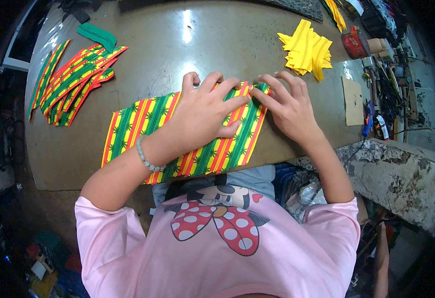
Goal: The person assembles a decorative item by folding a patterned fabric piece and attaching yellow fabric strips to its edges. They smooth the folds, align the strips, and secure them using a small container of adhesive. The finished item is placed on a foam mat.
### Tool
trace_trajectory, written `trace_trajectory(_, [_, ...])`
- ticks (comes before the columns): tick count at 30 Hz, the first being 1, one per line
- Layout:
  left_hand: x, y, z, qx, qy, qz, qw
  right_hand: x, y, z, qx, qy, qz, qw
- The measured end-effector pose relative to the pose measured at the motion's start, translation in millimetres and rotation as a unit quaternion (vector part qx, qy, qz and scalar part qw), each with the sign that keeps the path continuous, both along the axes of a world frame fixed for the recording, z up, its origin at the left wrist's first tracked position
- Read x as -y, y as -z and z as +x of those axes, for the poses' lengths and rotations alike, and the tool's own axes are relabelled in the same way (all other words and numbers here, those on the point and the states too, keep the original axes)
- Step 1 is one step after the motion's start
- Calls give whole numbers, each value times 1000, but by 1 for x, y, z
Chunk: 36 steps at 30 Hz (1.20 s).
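While I lean over the worn brown metal worktop (177, 44), my left hand (202, 114) lies spread and flat on the striped green, yellow and red cloth panel (133, 124) at the near edge. My right hand (287, 107) presses its fingertips on the panel's upper right corner. Far left lies a fanned stack of matching striped pieces (73, 79); far right, a pile of yellow cloth pieces (307, 49). Bare tabletop stretches between them. A cluttered marble ledge (401, 169) borders my right.
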<state>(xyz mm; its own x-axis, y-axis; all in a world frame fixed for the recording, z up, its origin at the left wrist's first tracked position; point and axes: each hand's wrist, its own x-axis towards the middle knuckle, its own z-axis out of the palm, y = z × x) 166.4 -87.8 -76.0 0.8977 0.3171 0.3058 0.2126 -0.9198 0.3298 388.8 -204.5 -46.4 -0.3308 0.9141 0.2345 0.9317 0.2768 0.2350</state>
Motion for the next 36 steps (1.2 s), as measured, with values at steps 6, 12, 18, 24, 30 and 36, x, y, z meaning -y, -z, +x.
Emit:
trace_trajectory(6, [-3,-1,3,12,-10,-42,999,-8,-4,1,-312,114,-92,939])
trace_trajectory(12, [-2,-1,3,9,-22,-94,995,-9,-7,-10,-351,110,-52,928])
trace_trajectory(18, [-3,-1,1,9,-11,-59,998,8,-27,-29,-374,-26,-91,923])
trace_trajectory(24, [-4,2,2,55,1,-50,997,15,-18,-38,-537,127,-44,833])
trace_trajectory(30, [-3,4,1,48,-7,-38,998,-3,0,-32,-524,203,-24,827])
trace_trajectory(36, [-3,5,1,42,-7,-30,999,-8,-1,-30,-494,233,-80,834])
